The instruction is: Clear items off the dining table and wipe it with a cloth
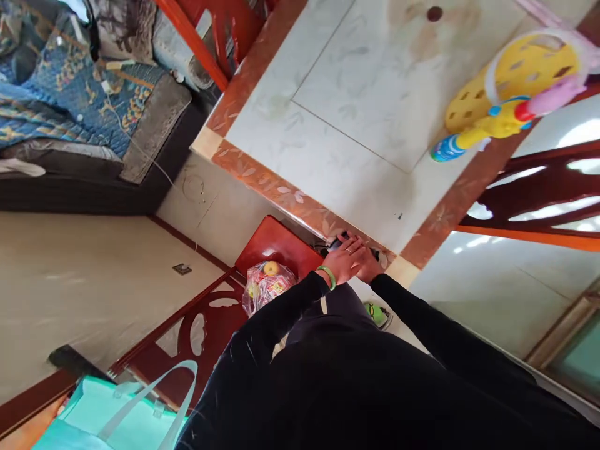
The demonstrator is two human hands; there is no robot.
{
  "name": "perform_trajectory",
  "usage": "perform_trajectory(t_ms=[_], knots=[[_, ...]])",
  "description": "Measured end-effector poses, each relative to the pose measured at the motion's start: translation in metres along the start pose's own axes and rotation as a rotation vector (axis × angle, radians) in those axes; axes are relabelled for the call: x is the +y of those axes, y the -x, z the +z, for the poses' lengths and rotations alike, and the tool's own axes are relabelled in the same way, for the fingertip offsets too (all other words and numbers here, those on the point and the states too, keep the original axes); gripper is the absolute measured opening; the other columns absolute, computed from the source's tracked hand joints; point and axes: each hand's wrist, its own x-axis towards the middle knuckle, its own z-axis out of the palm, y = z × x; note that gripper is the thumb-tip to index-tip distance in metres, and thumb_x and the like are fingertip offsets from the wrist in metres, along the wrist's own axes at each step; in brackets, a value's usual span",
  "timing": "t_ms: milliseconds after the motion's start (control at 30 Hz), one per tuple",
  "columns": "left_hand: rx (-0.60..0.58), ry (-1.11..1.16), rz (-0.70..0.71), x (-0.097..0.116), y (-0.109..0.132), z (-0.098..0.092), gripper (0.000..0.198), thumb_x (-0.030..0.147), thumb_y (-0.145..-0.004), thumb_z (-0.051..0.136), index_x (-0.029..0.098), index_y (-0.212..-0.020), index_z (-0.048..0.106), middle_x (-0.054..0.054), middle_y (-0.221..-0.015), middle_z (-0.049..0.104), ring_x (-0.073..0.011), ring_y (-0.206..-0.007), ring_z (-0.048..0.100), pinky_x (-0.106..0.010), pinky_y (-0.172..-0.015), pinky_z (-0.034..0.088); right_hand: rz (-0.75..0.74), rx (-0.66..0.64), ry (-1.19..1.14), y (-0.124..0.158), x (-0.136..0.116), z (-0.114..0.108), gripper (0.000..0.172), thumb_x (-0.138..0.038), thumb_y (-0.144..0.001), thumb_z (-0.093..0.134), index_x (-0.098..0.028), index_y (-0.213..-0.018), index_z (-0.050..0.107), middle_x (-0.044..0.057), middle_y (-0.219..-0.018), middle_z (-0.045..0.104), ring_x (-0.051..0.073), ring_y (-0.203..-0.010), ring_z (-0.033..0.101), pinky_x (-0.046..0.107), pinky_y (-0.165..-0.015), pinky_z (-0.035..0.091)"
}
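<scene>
Both hands meet over a small dark object [345, 237] low on the step edge with the reddish floral border [290, 195]. My left hand [344, 259], with a green bangle at the wrist and a ring, has its fingers laid toward the other hand. Touching it on the right is my right hand [369, 265], whose fingers are partly covered. The dark object is mostly hidden under the fingers, and its shape cannot be made out.
A red wooden chair [281, 240] beside my left arm bears a plastic bag of fruit [269, 284]. A yellow basket [473, 100] and colourful toy [497, 125] lie at upper right. A turquoise bag [89, 415] is at lower left. A green shoe [375, 312] shows below.
</scene>
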Motion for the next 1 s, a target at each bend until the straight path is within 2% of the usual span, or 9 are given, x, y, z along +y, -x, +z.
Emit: perform_trajectory(t_ms=[100,200,267,333,467,633,767,867,1000], knots=[[0.025,-0.027,-0.030,-0.030,-0.012,-0.036,0.057,0.026,-0.098,0.065,0.019,-0.154,0.064,-0.016,-0.170,0.049,-0.0278,-0.162,0.043,-0.052,-0.138,0.030,0.144,0.092,-0.019,0.071,0.022,0.010,0.052,-0.015,-0.093,0.047,-0.038,-0.122,0.082,-0.001,-0.163,0.057,0.031,-0.163,0.039,0.066,-0.135,0.038],[0.118,-0.214,-0.348,-0.076,-0.027,-0.102,0.066,0.029,-0.096,0.066,0.017,-0.160,0.056,-0.019,-0.176,0.037,-0.0370,-0.170,0.024,-0.067,-0.137,0.017,0.242,0.154,-0.058,0.123,0.038,0.021,0.050,-0.013,-0.089,0.049,-0.038,-0.115,0.084,0.000,-0.163,0.056,0.034,-0.161,0.042,0.069,-0.131,0.042],[0.151,-0.324,-0.639,-0.106,-0.034,-0.148,0.090,0.039,-0.090,0.078,0.015,-0.170,0.043,-0.022,-0.183,0.016,-0.0451,-0.171,0.012,-0.070,-0.135,0.017,0.270,0.180,-0.088,0.137,0.041,0.026,0.051,-0.013,-0.087,0.050,-0.038,-0.114,0.084,-0.001,-0.164,0.054,0.034,-0.161,0.041,0.071,-0.130,0.043],[0.100,-0.377,-0.797,-0.130,-0.040,-0.183,0.114,0.050,-0.084,0.085,0.016,-0.176,0.026,-0.024,-0.183,0.004,-0.0499,-0.170,0.006,-0.072,-0.132,0.020,0.296,0.220,-0.111,0.131,0.036,0.027,0.047,-0.014,-0.087,0.050,-0.037,-0.112,0.083,-0.001,-0.166,0.052,0.034,-0.162,0.039,0.071,-0.130,0.042],[-0.031,-0.423,-0.860,-0.154,-0.045,-0.208,0.133,0.061,-0.080,0.086,0.017,-0.179,0.010,-0.026,-0.183,-0.003,-0.0528,-0.169,0.004,-0.069,-0.132,0.023,0.292,0.271,-0.139,0.056,0.011,0.013,0.038,-0.018,-0.098,0.048,-0.029,-0.116,0.080,0.003,-0.171,0.045,0.033,-0.166,0.032,0.071,-0.133,0.038],[-0.024,-0.435,-0.857,-0.157,-0.046,-0.203,0.127,0.059,-0.084,0.081,0.015,-0.179,0.010,-0.027,-0.183,-0.002,-0.0542,-0.168,0.005,-0.067,-0.132,0.025,0.134,0.298,-0.188,-0.128,-0.028,-0.025,0.053,-0.026,-0.106,0.052,-0.018,-0.158,0.059,0.010,-0.178,0.034,0.032,-0.171,0.022,0.063,-0.139,0.026],[-0.052,-0.448,-0.857,-0.164,-0.044,-0.205,0.123,0.054,-0.086,0.081,0.013,-0.179,0.011,-0.028,-0.183,-0.003,-0.0551,-0.168,0.004,-0.068,-0.133,0.024,0.042,0.344,-0.231,-0.241,-0.051,-0.042,0.066,-0.039,-0.103,0.068,-0.012,-0.163,0.054,0.014,-0.180,0.029,0.035,-0.172,0.015,0.061,-0.141,0.017],[-0.069,-0.459,-0.854,-0.168,-0.043,-0.208,0.128,0.060,-0.084,0.084,0.013,-0.179,0.011,-0.028,-0.183,-0.005,-0.0554,-0.168,0.001,-0.069,-0.134,0.021,0.031,0.362,-0.230,-0.258,-0.045,-0.044,0.058,-0.027,-0.106,0.059,-0.015,-0.162,0.055,0.010,-0.179,0.034,0.032,-0.171,0.020,0.059,-0.141,0.018],[-0.070,-0.457,-0.856,-0.168,-0.043,-0.210,0.133,0.066,-0.083,0.083,0.015,-0.180,0.008,-0.028,-0.182,-0.006,-0.0561,-0.168,0.002,-0.070,-0.132,0.023,0.243,0.421,-0.224,-0.193,0.034,-0.052,0.058,-0.014,-0.105,0.045,-0.014,-0.162,0.055,0.012,-0.176,0.039,0.031,-0.171,0.022,0.061,-0.139,0.020]])
